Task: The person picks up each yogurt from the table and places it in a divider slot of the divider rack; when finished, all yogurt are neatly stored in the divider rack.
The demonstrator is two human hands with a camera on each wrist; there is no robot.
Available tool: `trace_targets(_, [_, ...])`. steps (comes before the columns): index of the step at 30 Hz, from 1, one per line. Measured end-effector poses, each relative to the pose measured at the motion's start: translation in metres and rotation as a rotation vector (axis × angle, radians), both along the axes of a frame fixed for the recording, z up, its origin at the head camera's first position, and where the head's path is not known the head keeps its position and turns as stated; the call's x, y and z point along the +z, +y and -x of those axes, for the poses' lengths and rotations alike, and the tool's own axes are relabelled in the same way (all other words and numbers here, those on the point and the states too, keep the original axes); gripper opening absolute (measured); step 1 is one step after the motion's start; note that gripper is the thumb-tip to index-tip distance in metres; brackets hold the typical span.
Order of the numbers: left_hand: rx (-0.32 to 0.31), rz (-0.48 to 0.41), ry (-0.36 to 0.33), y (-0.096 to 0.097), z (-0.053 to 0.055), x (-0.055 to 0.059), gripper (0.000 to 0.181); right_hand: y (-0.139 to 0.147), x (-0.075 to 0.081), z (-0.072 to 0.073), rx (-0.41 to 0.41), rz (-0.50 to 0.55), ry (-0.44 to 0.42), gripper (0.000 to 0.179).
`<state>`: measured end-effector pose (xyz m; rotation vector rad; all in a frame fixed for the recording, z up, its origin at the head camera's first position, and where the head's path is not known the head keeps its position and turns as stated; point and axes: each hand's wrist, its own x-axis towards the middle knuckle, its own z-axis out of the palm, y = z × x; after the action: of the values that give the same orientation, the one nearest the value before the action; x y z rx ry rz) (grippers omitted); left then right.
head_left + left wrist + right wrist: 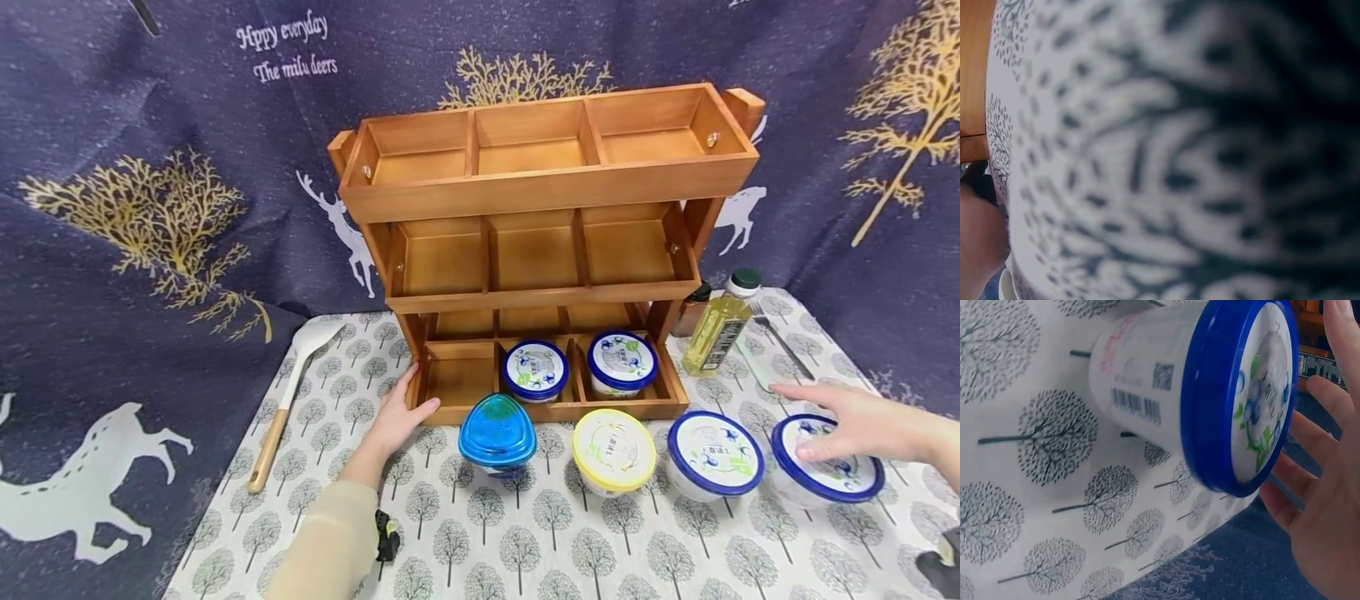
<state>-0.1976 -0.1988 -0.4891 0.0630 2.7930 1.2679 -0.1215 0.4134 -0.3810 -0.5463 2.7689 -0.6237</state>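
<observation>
My left hand (395, 417) touches the lower left corner of a three-tier wooden rack (547, 187), fingers along its side and thumb at the front. In the left wrist view only part of the hand (982, 240) shows at the left edge. My right hand (862, 421) is spread over a white tub with a blue lid (843, 471) at the far right, fingers extended. The right wrist view shows this tub (1141, 381) upright on the cloth, the right hand (1329, 481) beside its lid with fingers apart.
Two blue-lidded tubs (536, 371) (622, 364) sit in the bottom tier. In front stand a blue triangular-lidded container (497, 433), a yellow-lidded tub (613, 450) and another blue-lidded tub (715, 454). An oil bottle (718, 329), a jar (692, 312) and a fork (783, 342) lie right; a spatula (288, 392) left.
</observation>
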Motion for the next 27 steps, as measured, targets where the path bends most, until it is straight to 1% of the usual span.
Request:
trace_targets(3, [0.005, -0.003, 0.003, 0.002, 0.001, -0.001, 0.084, 0.007, -0.004, -0.005, 0.022, -0.016, 0.014, 0.079])
trace_targets(5, [0.011, -0.003, 0.002, 0.003, 0.001, -0.001, 0.084, 0.008, -0.007, -0.007, 0.033, -0.016, -0.003, 0.078])
trace_targets(10, [0.017, -0.004, -0.012, 0.003, -0.001, 0.001, 0.084, 0.005, -0.011, -0.010, 0.026, 0.025, -0.126, 0.078])
trace_targets(12, [0.018, -0.005, -0.017, 0.004, -0.002, 0.002, 0.084, 0.004, -0.013, -0.012, 0.025, 0.039, -0.141, 0.079])
trace_targets(14, [0.020, -0.004, -0.022, 0.004, -0.002, 0.002, 0.085, 0.003, -0.015, -0.013, 0.033, 0.047, -0.114, 0.080])
trace_targets(17, [0.021, -0.002, -0.024, 0.005, -0.002, 0.002, 0.085, 0.003, -0.018, -0.015, 0.046, 0.033, -0.046, 0.081])
trace_targets(19, [0.021, -0.005, -0.024, 0.005, -0.002, 0.001, 0.085, 0.002, -0.020, -0.016, 0.042, 0.032, -0.031, 0.082])
trace_targets(24, [0.017, -0.011, -0.013, 0.004, -0.001, 0.000, 0.085, 0.000, -0.023, -0.017, 0.009, 0.035, -0.027, 0.085])
trace_targets(27, [0.016, -0.006, -0.010, 0.004, 0.000, -0.001, 0.085, -0.003, -0.022, -0.015, 0.001, 0.033, 0.028, 0.084])
